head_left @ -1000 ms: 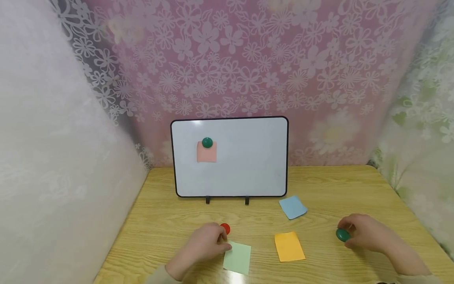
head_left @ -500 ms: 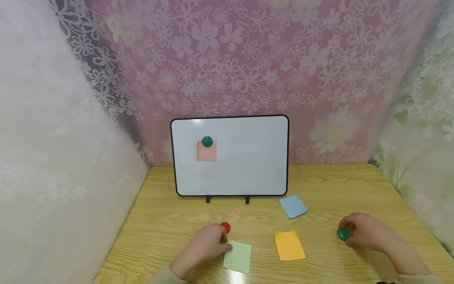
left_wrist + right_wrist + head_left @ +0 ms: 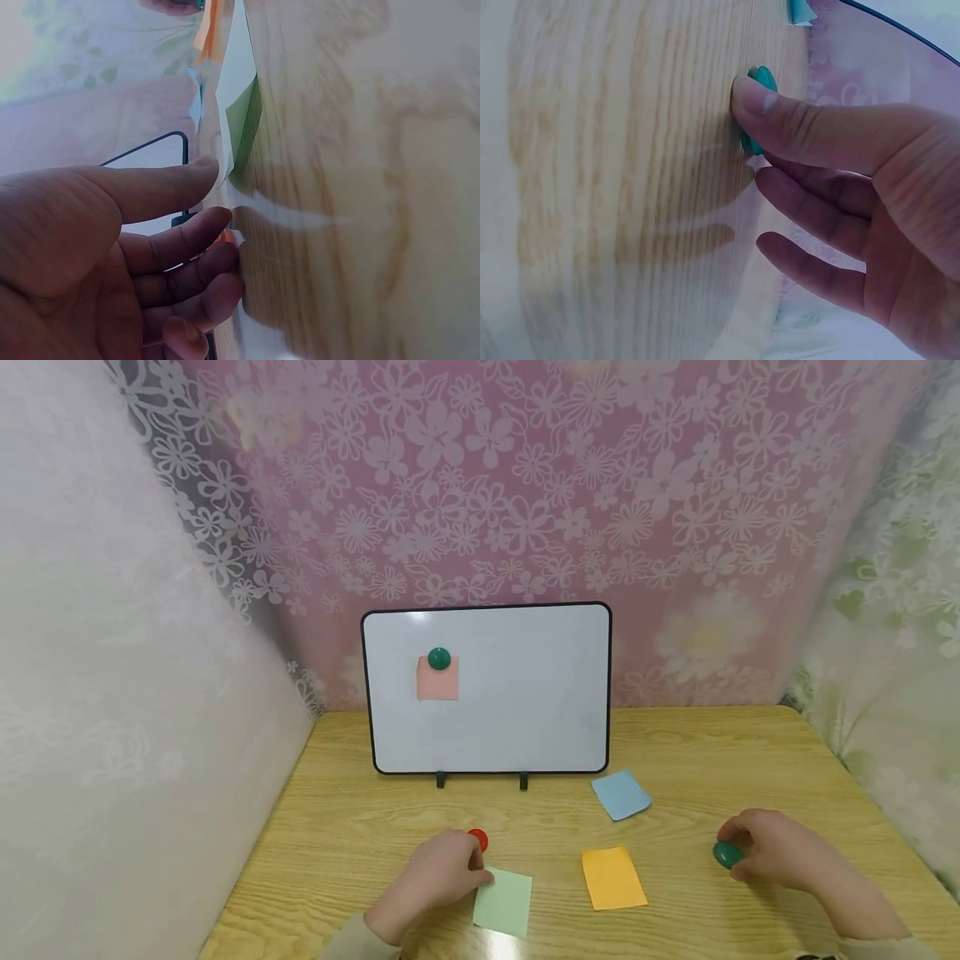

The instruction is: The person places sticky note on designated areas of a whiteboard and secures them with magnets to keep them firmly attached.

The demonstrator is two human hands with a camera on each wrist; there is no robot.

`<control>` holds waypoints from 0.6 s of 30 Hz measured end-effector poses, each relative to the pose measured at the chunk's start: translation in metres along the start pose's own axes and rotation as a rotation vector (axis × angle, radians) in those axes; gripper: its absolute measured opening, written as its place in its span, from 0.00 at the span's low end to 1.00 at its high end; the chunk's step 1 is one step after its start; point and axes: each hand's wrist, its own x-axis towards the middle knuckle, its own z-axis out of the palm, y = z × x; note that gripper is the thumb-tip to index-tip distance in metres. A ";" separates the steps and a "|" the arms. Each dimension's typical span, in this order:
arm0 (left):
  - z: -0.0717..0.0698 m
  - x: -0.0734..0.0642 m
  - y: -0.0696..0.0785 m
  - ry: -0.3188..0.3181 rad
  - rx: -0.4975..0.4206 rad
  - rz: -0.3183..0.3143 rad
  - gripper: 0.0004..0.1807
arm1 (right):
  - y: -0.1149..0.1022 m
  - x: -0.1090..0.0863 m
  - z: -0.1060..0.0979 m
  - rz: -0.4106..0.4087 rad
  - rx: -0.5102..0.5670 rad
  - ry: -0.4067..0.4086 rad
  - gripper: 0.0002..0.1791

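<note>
My left hand [image 3: 444, 870] rests at the left corner of a light green sticky note [image 3: 504, 903] on the table, the thumb touching that corner. In the left wrist view, a gap shows between thumb and index finger, and the green note [image 3: 238, 105] has a raised edge. Just beyond these fingers lies a red round magnet [image 3: 480, 839], partly covered by the hand. On the right, my right hand [image 3: 776, 852] grips a green round magnet [image 3: 727, 855] between thumb and fingers at the tabletop. In the right wrist view, the thumb lies against the green magnet [image 3: 763, 79]; the index fingertip is hidden.
A whiteboard [image 3: 525, 710] stands at the back on black feet, a pink note [image 3: 437, 683] held on it by another green magnet [image 3: 438, 658]. An orange note [image 3: 614, 879] and a blue note [image 3: 621, 795] lie between the hands. Patterned cloth walls surround the wooden table [image 3: 337, 802].
Both hands stay almost in place, the left thumb at the green note and the right hand on its green magnet. The head view has shifted very slightly.
</note>
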 end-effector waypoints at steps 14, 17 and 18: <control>0.004 0.005 -0.002 -0.006 0.022 -0.012 0.13 | -0.003 0.001 0.000 0.009 -0.007 0.002 0.26; 0.003 0.005 -0.003 -0.013 0.014 -0.016 0.14 | -0.002 0.001 0.000 0.007 -0.010 0.007 0.26; 0.003 0.005 -0.003 -0.015 0.013 -0.018 0.14 | -0.002 0.001 0.000 0.008 -0.011 0.008 0.26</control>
